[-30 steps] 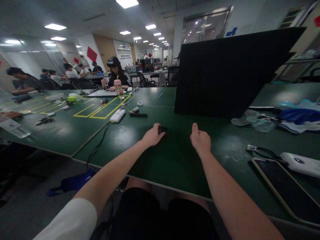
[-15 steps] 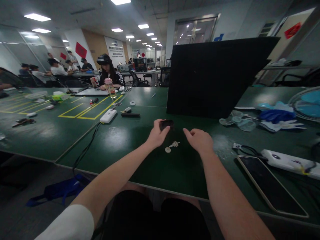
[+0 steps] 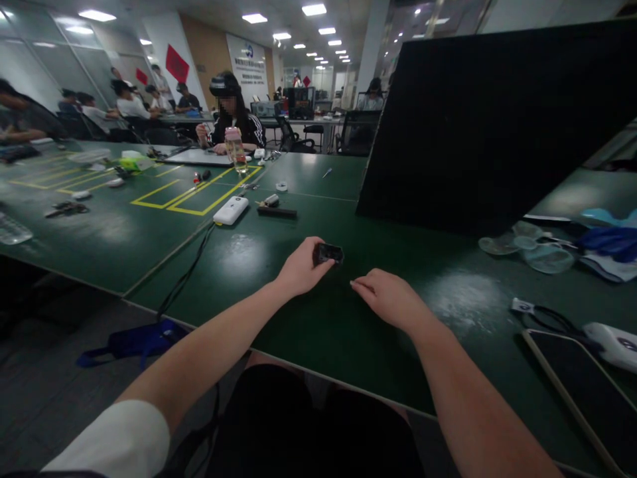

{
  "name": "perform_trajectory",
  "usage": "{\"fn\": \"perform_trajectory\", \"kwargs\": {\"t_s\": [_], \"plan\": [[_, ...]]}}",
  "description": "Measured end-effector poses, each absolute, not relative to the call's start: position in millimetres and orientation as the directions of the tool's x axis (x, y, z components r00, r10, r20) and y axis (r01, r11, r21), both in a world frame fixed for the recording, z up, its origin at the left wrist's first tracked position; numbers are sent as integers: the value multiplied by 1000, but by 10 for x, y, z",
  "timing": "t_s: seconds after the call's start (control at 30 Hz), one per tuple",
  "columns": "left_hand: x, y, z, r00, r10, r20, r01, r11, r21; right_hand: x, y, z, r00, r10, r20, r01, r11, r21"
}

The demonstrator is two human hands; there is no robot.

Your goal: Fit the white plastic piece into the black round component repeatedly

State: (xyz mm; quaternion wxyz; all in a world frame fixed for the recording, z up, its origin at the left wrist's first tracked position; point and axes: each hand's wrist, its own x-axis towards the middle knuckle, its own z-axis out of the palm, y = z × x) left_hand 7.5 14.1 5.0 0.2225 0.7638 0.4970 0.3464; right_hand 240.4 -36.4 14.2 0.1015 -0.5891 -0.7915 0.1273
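A small, black, plastic-looking box point(image 3: 332, 253) sits in the left hand point(image 3: 303, 267), fingers and thumb curled about it, over a glossy dark-green table point(image 3: 308, 325). Nearby, the right hand point(image 3: 391, 297) pinches its fingertips together; on what, if anything, I cannot tell. Seemingly a steadying step, calling next for fine fingertip control.

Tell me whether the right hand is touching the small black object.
No, the small black object is gripped in the left hand, with a gap of green tabletop between it and the right hand.
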Motion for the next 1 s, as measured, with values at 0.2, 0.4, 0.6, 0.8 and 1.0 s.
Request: {"fn": "perform_trajectory", "kwargs": {"t_s": [0.2, 0.4, 0.6, 0.8, 1.0], "plan": [[107, 52, 52, 348, 901, 258, 645, -430, 631, 2417, -323, 89, -148, 987, 62, 888, 160, -432], [128, 8, 40, 405, 879, 251, 682, -473, 557, 2276, -396, 157, -182, 949, 257, 790, 296, -537], [133, -25, 76, 462, 859, 221, 659, -500, 562, 2100, -402, 152, -195, 942, 274, 844, 303, -442], [137, -12, 46, 439, 876, 198, 678, -468, 567, 2150, -378, 111, -92, 941, 326, 868, 237, -437], [144, -18, 12, 428, 882, 198, 673, -457, 582, 2162, -361, 73, -247, 909, 335, 854, 368, -369]]}}
